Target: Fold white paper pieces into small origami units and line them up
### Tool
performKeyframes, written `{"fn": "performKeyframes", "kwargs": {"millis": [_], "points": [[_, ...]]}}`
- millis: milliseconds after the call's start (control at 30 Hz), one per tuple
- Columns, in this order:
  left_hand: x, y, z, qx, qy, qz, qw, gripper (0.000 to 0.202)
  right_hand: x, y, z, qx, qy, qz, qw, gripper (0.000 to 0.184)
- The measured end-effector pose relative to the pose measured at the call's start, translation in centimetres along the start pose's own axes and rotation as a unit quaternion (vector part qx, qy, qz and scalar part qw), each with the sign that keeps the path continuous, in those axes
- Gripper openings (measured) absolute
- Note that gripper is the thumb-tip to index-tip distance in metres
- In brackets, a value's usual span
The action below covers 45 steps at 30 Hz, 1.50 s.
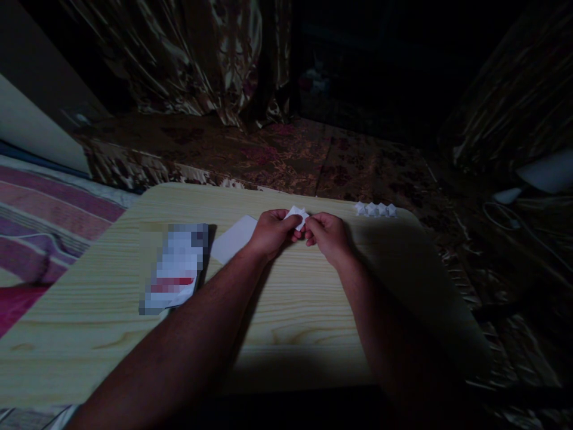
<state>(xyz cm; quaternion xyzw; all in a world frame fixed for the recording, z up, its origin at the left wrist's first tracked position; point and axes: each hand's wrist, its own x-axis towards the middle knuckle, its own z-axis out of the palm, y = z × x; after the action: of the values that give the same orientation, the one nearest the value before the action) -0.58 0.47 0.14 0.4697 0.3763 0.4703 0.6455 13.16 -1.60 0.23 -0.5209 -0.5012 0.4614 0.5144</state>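
Above the far half of the table, my left hand point(273, 232) pinches a small folded white paper piece point(296, 211), thumb on top. From the other side, my right hand point(326, 234) has its thumb and fingertips closed at the right edge of that piece. The fingers hide its lower part. A flat white sheet of paper point(233, 240) lies on the table just left of my left hand, partly covered by it. Several small white folded paper shapes with points point(376, 209) stand in a row near the far right edge.
The light wooden table point(304, 322) has rounded far corners. A blurred white packet with a red band point(176, 263) lies at its left. Patterned cloth point(268, 149) and curtains are behind it. Striped bedding point(49, 221) is at left, a cable point(496, 218) at right.
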Motion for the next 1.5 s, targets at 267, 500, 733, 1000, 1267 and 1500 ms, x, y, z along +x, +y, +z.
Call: {"fn": "performKeyframes", "kwargs": {"millis": [267,500,733,1000,1267,1500], "points": [[-0.03,0.11,0.07,0.0,0.006,0.0,1.0,0.018,0.17,0.41,0.22,0.01,0.011,-0.013,1.0,0.017],[0.0,-0.07,0.04,-0.004,0.011,0.0,1.0,0.019,-0.01,0.36,0.64,0.008,0.02,-0.034,0.999,0.017],[-0.21,0.19,0.37,-0.008,0.014,0.001,1.0,0.02,0.13,0.84,0.68,-0.004,0.034,-0.031,0.999,0.019],[-0.35,-0.03,0.46,-0.004,0.02,0.047,0.999,0.017,-0.08,0.75,0.5,-0.023,0.03,-0.051,0.998,0.021],[-0.52,-0.01,0.63,0.009,0.036,0.043,0.998,0.016,0.04,0.77,0.31,-0.024,0.047,-0.038,0.998,0.02],[-0.46,-0.23,0.36,0.022,0.032,0.046,0.998,0.017,-0.05,0.72,0.32,-0.04,0.033,-0.045,0.998,0.015]]}}
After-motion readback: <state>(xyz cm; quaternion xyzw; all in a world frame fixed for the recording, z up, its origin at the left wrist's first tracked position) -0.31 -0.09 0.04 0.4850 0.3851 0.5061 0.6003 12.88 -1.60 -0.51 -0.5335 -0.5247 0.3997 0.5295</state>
